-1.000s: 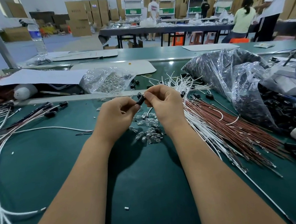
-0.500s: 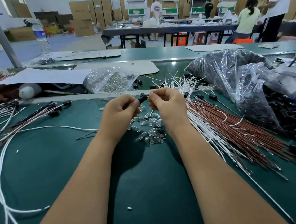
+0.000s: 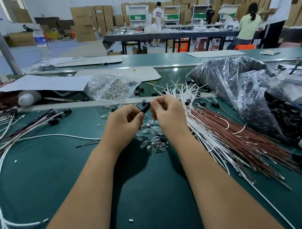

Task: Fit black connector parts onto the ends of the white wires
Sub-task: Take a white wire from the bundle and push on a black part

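Green-topped bench (image 3: 154, 197), white wires (image 3: 199, 128) fanned beside brown wires (image 3: 241, 142) at right, small clear bulbs (image 3: 154, 143) heaped mid-bench, clear bags of black connector parts (image 3: 255, 93) far right, finished wires (image 3: 19, 130) at left, bag of bulbs (image 3: 110, 88) behind

A water bottle (image 3: 42, 45) stands at upper left. Small clear bulbs (image 3: 153, 139) lie mid-frame on the green table (image 3: 60, 178). Brown wires (image 3: 241, 139) fan out at right.

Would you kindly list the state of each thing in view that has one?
Left hand: pinching the black connector.
Right hand: pinching the connector's other end.
Black connector: held between both hands, above the table.
Bag of clear bulbs: open, lying down.
Water bottle: upright.
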`<state>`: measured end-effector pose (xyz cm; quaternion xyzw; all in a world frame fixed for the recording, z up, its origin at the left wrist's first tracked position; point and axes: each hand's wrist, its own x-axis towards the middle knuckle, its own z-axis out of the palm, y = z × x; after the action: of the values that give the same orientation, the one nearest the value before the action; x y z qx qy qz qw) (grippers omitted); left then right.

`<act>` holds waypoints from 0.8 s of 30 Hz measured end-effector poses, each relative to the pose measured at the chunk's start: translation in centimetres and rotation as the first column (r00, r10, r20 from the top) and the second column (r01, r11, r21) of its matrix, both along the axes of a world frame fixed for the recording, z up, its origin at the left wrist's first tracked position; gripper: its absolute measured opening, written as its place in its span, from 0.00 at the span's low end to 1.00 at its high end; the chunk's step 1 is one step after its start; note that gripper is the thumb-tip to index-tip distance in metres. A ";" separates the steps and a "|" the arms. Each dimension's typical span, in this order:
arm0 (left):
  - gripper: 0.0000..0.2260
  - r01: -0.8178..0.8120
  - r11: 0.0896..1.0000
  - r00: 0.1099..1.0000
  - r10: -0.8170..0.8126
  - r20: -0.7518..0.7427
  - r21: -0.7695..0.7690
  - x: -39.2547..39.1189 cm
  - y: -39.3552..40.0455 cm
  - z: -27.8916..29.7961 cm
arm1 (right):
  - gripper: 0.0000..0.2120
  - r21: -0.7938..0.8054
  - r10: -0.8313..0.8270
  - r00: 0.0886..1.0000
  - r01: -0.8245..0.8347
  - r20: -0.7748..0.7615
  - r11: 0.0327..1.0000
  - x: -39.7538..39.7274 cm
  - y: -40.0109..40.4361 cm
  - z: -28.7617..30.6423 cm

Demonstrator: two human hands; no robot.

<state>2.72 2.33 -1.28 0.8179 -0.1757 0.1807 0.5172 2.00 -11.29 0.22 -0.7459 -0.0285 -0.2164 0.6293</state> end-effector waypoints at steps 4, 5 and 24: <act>0.06 0.028 0.998 0.998 -0.031 -0.058 -0.056 -0.3 -0.3 0.1 | 0.09 -0.044 -0.015 1.000 0.015 0.005 0.999 -0.1 0.1 0.1; 0.06 0.041 0.995 0.996 -0.048 -0.074 -0.089 -0.3 -0.3 0.2 | 0.08 -0.046 -0.021 1.000 0.021 0.003 0.999 -0.2 0.1 0.1; 0.05 -0.034 0.998 0.999 0.033 -0.004 -0.053 -0.1 -0.2 0.5 | 0.05 0.040 0.026 0.999 -0.028 0.047 0.999 -0.6 0.4 -0.1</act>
<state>2.63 2.15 -0.79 0.8071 -0.1564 0.1928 0.5357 1.39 -10.87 0.15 -0.7271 -0.0488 -0.2259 0.6465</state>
